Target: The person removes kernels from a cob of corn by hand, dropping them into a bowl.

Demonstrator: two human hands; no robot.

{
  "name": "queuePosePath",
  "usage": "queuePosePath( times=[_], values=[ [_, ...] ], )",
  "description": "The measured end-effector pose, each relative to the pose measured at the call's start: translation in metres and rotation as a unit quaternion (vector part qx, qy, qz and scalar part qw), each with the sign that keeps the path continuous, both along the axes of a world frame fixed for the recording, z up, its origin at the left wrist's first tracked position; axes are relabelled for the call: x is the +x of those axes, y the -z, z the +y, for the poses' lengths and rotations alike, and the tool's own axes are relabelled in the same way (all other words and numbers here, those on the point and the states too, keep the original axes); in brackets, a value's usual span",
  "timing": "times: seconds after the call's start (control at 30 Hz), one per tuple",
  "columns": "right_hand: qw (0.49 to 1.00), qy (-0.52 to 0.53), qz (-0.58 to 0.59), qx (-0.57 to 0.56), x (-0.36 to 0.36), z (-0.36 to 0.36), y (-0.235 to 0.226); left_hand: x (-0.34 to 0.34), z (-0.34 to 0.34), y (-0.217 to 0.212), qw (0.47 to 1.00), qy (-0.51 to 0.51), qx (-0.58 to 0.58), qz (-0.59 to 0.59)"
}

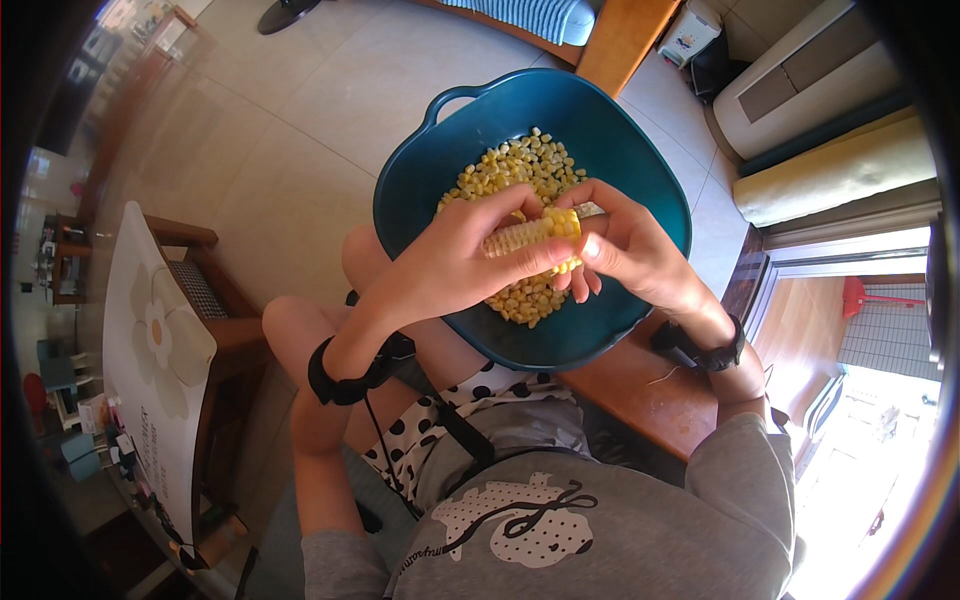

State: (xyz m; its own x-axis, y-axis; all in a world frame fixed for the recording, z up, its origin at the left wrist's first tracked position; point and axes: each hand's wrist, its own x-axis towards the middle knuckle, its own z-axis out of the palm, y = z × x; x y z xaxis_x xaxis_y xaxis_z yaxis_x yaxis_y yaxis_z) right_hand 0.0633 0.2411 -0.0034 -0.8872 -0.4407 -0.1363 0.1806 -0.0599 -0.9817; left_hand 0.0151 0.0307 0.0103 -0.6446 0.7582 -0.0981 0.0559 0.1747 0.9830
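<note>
A corn cob (518, 237) is held crosswise over a teal basin (620, 130). Its left part is bare of kernels, while yellow kernels still cover a band near the right end. My left hand (470, 245) wraps round the bare part, thumb pressed along the near side. My right hand (625, 240) grips the right end, with its thumb against the kernels and its other fingers curled behind and below. Loose corn kernels (530, 165) lie piled in the basin beneath both hands. The basin rests at my lap, its loop handle at the far left.
A low table with a flower-patterned white cover (150, 340) stands to the left. On the right are a wooden bench (650, 400) beside my leg, a rolled yellowish cushion (840, 170) and a bright doorway. Pale floor tiles (300, 110) spread beyond the basin.
</note>
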Motion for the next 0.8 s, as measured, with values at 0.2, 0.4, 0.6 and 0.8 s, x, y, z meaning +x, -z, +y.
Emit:
queuePosePath(
  times=[0.2,0.4,0.6,0.8],
  values=[
    [1.0,-0.001,-0.018,0.005,-0.0005,-0.0003,-0.0032,0.0004,-0.0015,0.0006,1.0,0.004,0.002,0.009],
    [1.0,0.01,-0.015,0.005,-0.0009,0.0002,-0.0023,-0.0007,-0.0032,0.0007,0.999,0.014,0.014,-0.046],
    [1.0,0.01,-0.015,0.005,-0.0005,0.0001,-0.0013,0.0004,-0.002,-0.0019,0.997,-0.005,0.01,-0.081],
    [1.0,0.011,-0.021,0.015,-0.0006,-0.0005,-0.0028,0.0005,-0.0004,0.0029,0.993,-0.049,0.003,-0.108]
  ],
)
